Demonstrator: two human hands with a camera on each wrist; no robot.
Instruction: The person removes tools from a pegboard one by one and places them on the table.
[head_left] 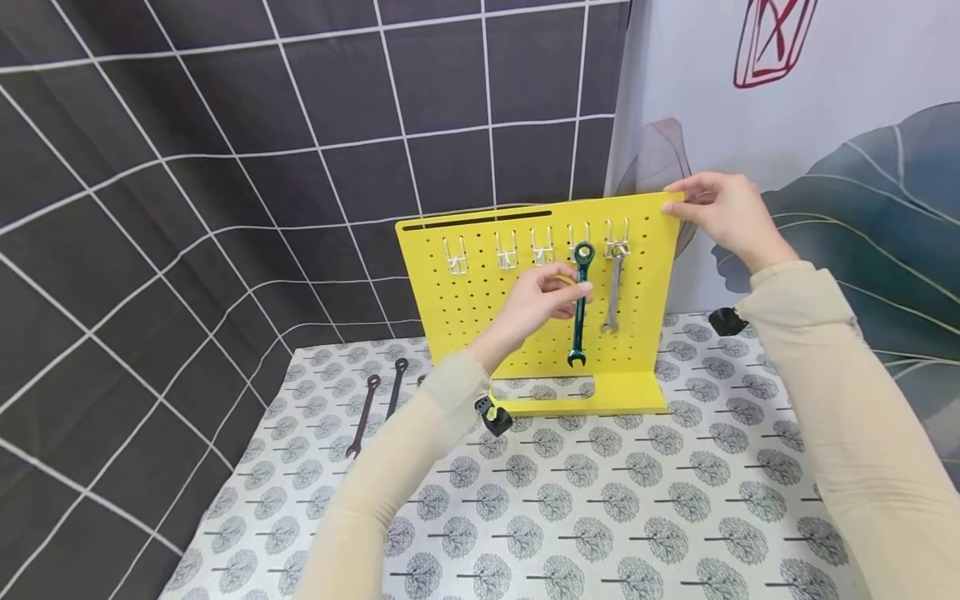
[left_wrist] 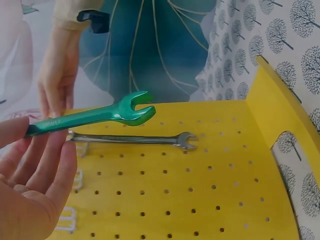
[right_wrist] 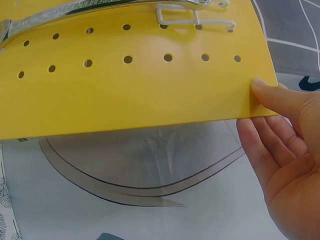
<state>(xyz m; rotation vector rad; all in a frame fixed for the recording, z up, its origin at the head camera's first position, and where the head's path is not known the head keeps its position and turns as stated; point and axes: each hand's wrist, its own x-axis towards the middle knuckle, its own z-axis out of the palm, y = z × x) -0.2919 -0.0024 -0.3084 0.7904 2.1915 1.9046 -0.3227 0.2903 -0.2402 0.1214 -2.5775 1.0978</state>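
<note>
In the head view my left hand (head_left: 542, 297) pinches a green combination wrench (head_left: 580, 312) near its middle, ring end up, in front of the yellow pegboard (head_left: 465, 317). The wrench's ring overlaps a white hook (head_left: 573, 237); whether it touches the hook I cannot tell. My right hand (head_left: 723, 212) grips the board's upper right corner between thumb and fingers. Beside the green wrench, a silver wrench (head_left: 613, 292) hangs from the rightmost hook (head_left: 619, 233). The left wrist view shows the green wrench's open jaw end (left_wrist: 135, 109) pointing away from the fingers.
Several more white hooks (head_left: 506, 250) line the board's upper part to the left. Two dark wrenches (head_left: 365, 414) lie on the tree-patterned tablecloth (head_left: 585, 517), left of the board, and part of another item is hidden by my left forearm. A dark tiled curtain (head_left: 337, 108) stands behind.
</note>
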